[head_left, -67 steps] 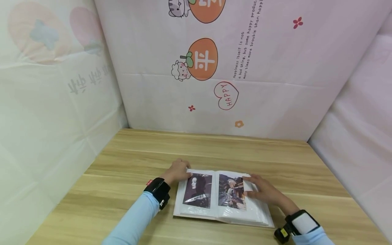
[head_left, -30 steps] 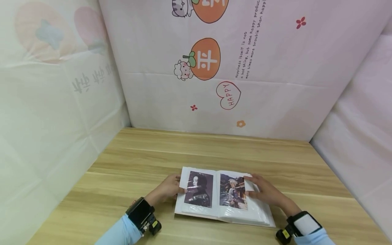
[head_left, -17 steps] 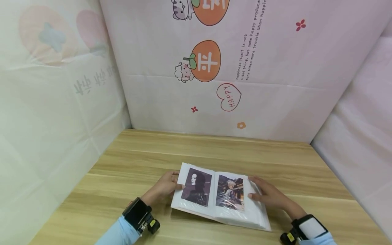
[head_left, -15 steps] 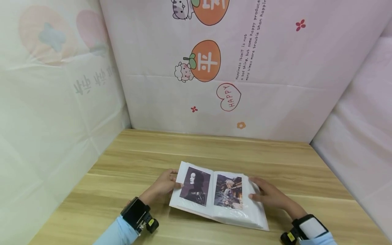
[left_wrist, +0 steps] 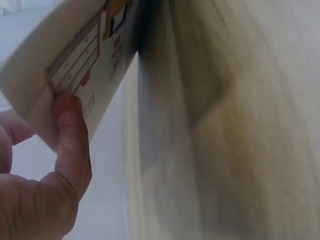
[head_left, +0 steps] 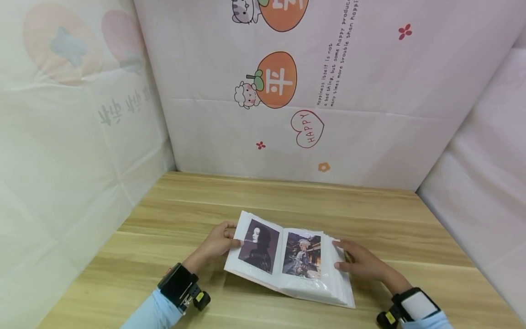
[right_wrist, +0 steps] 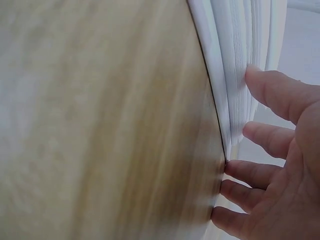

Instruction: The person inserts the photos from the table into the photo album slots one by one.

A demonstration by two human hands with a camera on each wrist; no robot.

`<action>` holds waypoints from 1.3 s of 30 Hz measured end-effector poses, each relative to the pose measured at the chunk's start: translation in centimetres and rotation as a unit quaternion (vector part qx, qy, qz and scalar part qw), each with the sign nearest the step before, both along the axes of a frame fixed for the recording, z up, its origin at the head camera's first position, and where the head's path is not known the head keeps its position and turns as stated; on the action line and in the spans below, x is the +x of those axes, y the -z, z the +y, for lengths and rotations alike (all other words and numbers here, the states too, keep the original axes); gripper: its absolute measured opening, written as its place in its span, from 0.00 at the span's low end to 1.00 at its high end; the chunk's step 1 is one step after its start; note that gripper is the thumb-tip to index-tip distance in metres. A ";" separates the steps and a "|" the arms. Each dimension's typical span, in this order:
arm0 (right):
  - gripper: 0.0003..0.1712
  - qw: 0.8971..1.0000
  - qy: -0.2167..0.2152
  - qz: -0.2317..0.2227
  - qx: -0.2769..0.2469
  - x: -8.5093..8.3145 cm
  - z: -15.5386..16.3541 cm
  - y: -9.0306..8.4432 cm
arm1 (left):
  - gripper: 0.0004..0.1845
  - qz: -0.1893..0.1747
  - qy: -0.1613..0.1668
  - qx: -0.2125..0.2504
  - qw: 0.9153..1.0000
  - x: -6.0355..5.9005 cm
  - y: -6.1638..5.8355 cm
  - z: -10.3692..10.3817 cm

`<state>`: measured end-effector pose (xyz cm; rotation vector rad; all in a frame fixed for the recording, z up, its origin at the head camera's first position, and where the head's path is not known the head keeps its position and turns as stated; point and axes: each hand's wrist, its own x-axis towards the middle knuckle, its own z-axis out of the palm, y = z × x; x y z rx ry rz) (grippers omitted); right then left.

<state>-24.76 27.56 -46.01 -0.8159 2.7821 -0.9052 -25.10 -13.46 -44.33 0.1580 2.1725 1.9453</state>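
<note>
Nearest to you, both pale blue sleeves (head_left: 158,313) end in wrist-worn cameras, and just beyond them your two hands bracket an open photo album (head_left: 287,260) lying on the wooden tabletop (head_left: 287,201). Your left hand (head_left: 216,243) grips the album's left cover at its outer edge, the thumb on the page side and the fingers curled beneath; in the left wrist view the thumb (left_wrist: 70,145) presses against the printed back of that cover (left_wrist: 75,65), which is raised off the wood with a shadowed gap under it. Your right hand (head_left: 357,262) rests with its fingers nearly straight along the fanned edges of the thick stack of right-hand pages (head_left: 337,274); the right wrist view shows the fingertips (right_wrist: 270,92) touching the white page edges (right_wrist: 240,65) where the stack meets the tabletop, nothing pinched between them. The album is tilted, its left side lifted and its right side down on the wood, lying a little right of the tabletop's middle and close to your edge. Two photographs show on the open spread: a dark portrait (head_left: 259,240) on the left page, a figure in a street scene (head_left: 303,255) on the right page, the two just beside each other across the fold. Behind the tabletop rises a pale backdrop (head_left: 370,100) printed with an orange fruit cartoon (head_left: 276,80), a heart reading HAPPY (head_left: 308,129) and small flowers.
</note>
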 end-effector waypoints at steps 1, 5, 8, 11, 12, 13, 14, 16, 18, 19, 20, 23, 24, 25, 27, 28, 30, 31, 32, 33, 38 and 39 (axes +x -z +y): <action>0.38 1.000 0.002 0.000 0.000 0.0 0.0 0.0 | 0.28 0.004 0.000 0.011 1.000 0.1 -0.1 0.1; 0.39 1.000 0.007 -0.005 0.000 0.2 -0.1 -0.1 | 0.26 0.018 0.009 0.067 0.998 0.5 -1.0 0.7; 0.39 1.000 0.009 -0.007 0.001 0.3 -0.2 -0.1 | 0.26 0.019 0.026 0.113 0.993 1.0 -1.8 1.3; 0.38 1.000 0.011 -0.010 0.002 0.3 -0.2 -0.1 | 0.27 0.027 0.046 0.141 0.989 1.4 -2.5 2.0; 0.38 1.000 0.011 -0.010 0.003 0.4 -0.1 -0.1 | 0.27 0.031 0.051 0.144 0.988 1.5 -2.7 2.2; 0.38 1.000 0.012 -0.011 0.003 0.4 -0.1 -0.1 | 0.27 0.035 0.054 0.145 0.987 1.6 -2.8 2.4; 0.38 1.000 0.012 -0.012 0.002 0.4 -0.1 -0.1 | 0.27 0.038 0.057 0.146 0.987 1.6 -2.9 2.6; 0.38 1.000 0.012 -0.015 0.002 0.4 -0.2 -0.2 | 0.26 0.041 0.061 0.147 0.986 1.6 -3.0 2.9; 0.38 1.000 0.013 -0.017 0.002 0.5 -0.2 -0.2 | 0.26 0.044 0.065 0.146 0.986 1.6 -3.0 3.2; 0.38 1.000 0.014 -0.018 0.001 0.5 -0.2 -0.3 | 0.26 0.046 0.067 0.146 0.986 1.6 -3.0 3.4; 0.38 1.000 0.016 -0.019 0.002 0.6 -0.2 -0.3 | 0.26 0.050 0.071 0.144 0.986 1.7 -3.1 3.5; 0.38 1.000 0.017 -0.018 0.005 0.6 -0.1 -0.2 | 0.26 0.066 0.085 0.131 0.985 1.8 -2.9 4.1; 0.38 1.000 0.015 -0.018 0.004 0.6 -0.1 -0.2 | 0.25 0.073 0.091 0.126 0.985 1.8 -2.9 4.3; 0.38 1.000 0.014 -0.017 0.005 0.6 0.0 -0.2 | 0.25 0.079 0.097 0.118 0.985 1.9 -2.8 4.6; 0.37 1.000 0.014 -0.020 0.002 0.6 0.1 -0.2 | 0.24 0.092 0.108 0.099 0.985 2.1 -2.7 5.1; 0.37 1.000 0.014 -0.020 0.002 0.6 0.2 -0.2 | 0.24 0.097 0.114 0.087 0.985 2.2 -2.6 5.4; 0.36 1.000 0.013 -0.023 0.001 0.7 0.3 -0.3 | 0.23 0.104 0.130 0.062 0.984 2.3 -2.5 5.9; 0.35 1.000 0.013 -0.024 0.001 0.7 0.4 -0.3 | 0.22 0.107 0.139 0.048 0.983 2.4 -2.4 6.1; 0.35 1.000 0.014 -0.026 0.001 0.8 0.4 -0.3 | 0.21 0.108 0.150 0.034 0.982 2.5 -2.3 6.4; 0.34 1.000 0.015 -0.026 0.002 0.9 0.5 -0.3 | 0.21 0.108 0.163 0.022 0.980 2.6 -2.2 6.6; 0.32 1.000 0.018 -0.019 0.007 1.2 0.9 -0.5 | 0.18 0.121 0.233 -0.047 0.964 2.9 -1.5 7.6; 0.32 1.000 0.018 -0.015 0.010 1.2 1.0 -0.5 | 0.18 0.124 0.245 -0.062 0.959 2.9 -1.4 7.8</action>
